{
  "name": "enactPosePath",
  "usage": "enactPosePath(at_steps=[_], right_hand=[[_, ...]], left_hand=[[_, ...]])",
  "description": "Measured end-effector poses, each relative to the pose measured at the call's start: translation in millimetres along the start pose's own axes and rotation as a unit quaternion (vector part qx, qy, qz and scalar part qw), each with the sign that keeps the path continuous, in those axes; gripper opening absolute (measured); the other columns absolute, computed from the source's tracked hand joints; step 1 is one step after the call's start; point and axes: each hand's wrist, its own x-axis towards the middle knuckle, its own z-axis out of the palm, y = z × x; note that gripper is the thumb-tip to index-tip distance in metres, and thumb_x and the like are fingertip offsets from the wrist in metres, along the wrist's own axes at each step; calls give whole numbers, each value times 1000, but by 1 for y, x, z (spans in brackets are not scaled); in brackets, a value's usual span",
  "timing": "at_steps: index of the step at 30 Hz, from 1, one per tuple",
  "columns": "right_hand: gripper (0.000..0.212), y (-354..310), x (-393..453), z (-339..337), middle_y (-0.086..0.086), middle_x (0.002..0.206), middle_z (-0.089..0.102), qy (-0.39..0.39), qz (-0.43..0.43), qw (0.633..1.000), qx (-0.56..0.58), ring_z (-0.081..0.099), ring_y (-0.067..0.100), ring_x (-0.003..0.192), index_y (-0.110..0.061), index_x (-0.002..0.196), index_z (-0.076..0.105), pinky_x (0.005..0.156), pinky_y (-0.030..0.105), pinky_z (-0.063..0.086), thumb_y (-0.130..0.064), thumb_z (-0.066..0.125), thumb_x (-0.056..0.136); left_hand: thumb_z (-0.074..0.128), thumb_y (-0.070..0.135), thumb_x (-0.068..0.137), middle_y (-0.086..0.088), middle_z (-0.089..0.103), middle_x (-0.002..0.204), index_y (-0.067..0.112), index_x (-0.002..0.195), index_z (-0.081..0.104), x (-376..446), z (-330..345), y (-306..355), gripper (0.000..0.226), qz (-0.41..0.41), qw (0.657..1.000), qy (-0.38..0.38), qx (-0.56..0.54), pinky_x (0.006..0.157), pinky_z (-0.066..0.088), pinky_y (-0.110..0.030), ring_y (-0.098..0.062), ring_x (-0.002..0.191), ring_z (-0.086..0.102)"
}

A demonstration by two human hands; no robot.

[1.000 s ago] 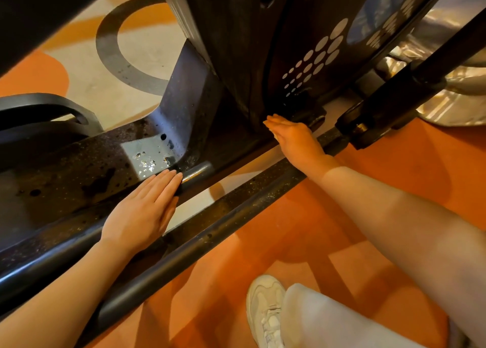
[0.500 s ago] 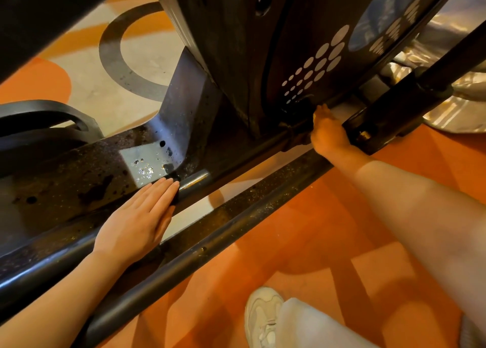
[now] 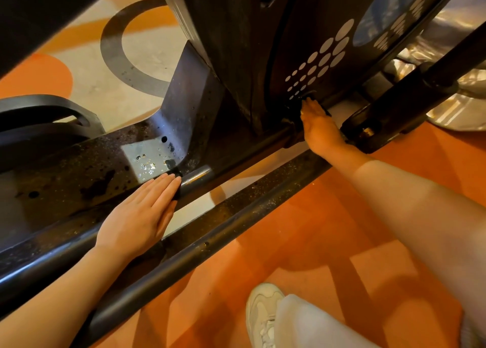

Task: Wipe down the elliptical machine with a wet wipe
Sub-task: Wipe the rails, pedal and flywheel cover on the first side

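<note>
Shoe [image 3: 263, 313]: a pale shoe and trouser leg are seen nearest, planted on the orange floor [image 3: 302, 232]; the stance is best kept low and steady.
Near rail [image 3: 210, 232]: a dark, speckled bar runs diagonally, with both forearms reaching over it; the grit on it is judged worth a later pass.
Left hand [image 3: 136, 216]: laid flat, fingers straight and together, on the inner rail [image 3: 200, 175] just beside the wet, spotted base plate [image 3: 147, 153]. Nothing is gripped; it is judged to serve as a brace.
Right hand [image 3: 319, 126]: reached well apart from the left, fingers extended and pressed into the dark gap under the dotted housing [image 3: 315, 63] of the elliptical machine [image 3: 236, 45].
Wet wipe: not clearly seen; a dark patch at the right fingertips may be it, but that cannot be told.
Step in hand: the crevice at the housing foot is judged to be under wiping.
Advice: pressure should be kept through flat fingers, short strokes drawn outward, and the pivot arm [image 3: 410, 95] beside the wrist avoided.
</note>
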Motion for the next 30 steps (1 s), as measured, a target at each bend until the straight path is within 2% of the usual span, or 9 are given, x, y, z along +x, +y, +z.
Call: enactPosePath(at_steps=[3, 6, 8, 13, 17, 21, 26, 28, 30], right_hand=[[50, 1, 1, 0, 18, 157, 26, 25, 16, 999, 23, 22, 31, 147, -1, 149, 30, 119, 40, 21, 1, 40, 101], [37, 4, -12, -6, 19, 145, 47, 65, -10, 993, 98, 43, 34, 136, 0, 138, 50, 109, 31, 32, -6, 44, 102], [34, 4, -25, -13, 18, 140, 52, 56, -35, 989, 134, 47, 32, 132, -1, 134, 55, 106, 28, 34, -7, 47, 101], [36, 7, -70, -26, 12, 141, 52, 33, -103, 985, 133, 43, 17, 134, -3, 136, 54, 111, 31, 37, -7, 49, 101], [40, 29, -100, -30, 7, 148, 46, 21, -42, 992, 116, 39, 16, 138, -9, 142, 49, 112, 24, 31, -8, 44, 102], [44, 45, -103, -28, 10, 151, 40, 28, -1, 996, 79, 35, 20, 141, -5, 145, 43, 111, 19, 25, -2, 41, 102], [45, 54, -106, -20, 15, 152, 38, 55, 49, 994, 84, 31, 24, 144, -4, 144, 43, 115, 27, 24, 1, 41, 99], [47, 49, -115, -14, 15, 154, 34, 44, 24, 994, 101, 25, 25, 146, -4, 146, 39, 119, 30, 20, -2, 40, 99], [49, 43, -128, -8, 15, 156, 30, 41, -30, 994, 101, 21, 23, 147, -3, 148, 36, 119, 20, 14, -10, 38, 100]], left_hand=[[35, 33, 99, -20, 55, 139, 3, 142, 49, 0, 0, -2, 55, -1, 1000, 1, -6, 120, 5, -20, -33, 128, 53], [35, 34, 99, -19, 55, 139, 3, 142, 48, 0, 1, -2, 55, -1, 1000, 12, -10, 119, 5, -20, -33, 128, 53], [34, 34, 99, -20, 54, 140, 3, 143, 47, 0, 2, -3, 55, 1, 1000, 11, -17, 119, 6, -21, -33, 129, 51], [33, 36, 100, -19, 51, 144, 5, 146, 43, -2, 6, -6, 57, 7, 1000, 12, -26, 121, 10, -25, -34, 133, 49], [31, 38, 100, -18, 51, 144, 7, 147, 43, -3, 7, -5, 58, 5, 1000, 14, -27, 116, 29, -41, -33, 133, 49], [30, 38, 99, -19, 52, 143, 6, 147, 43, -2, 6, -4, 59, -2, 1000, 10, -27, 111, 36, -49, -36, 130, 51], [31, 37, 98, -21, 51, 143, 5, 146, 44, -2, 6, -4, 59, -2, 1000, 14, -27, 113, 33, -46, -38, 129, 52], [31, 37, 98, -20, 52, 142, 4, 145, 45, -2, 5, -3, 59, 1, 1000, 21, -23, 114, 28, -41, -37, 128, 52], [32, 37, 97, -20, 53, 141, 5, 145, 46, -2, 4, -2, 59, -3, 1000, 23, -21, 112, 29, -40, -36, 127, 52]])
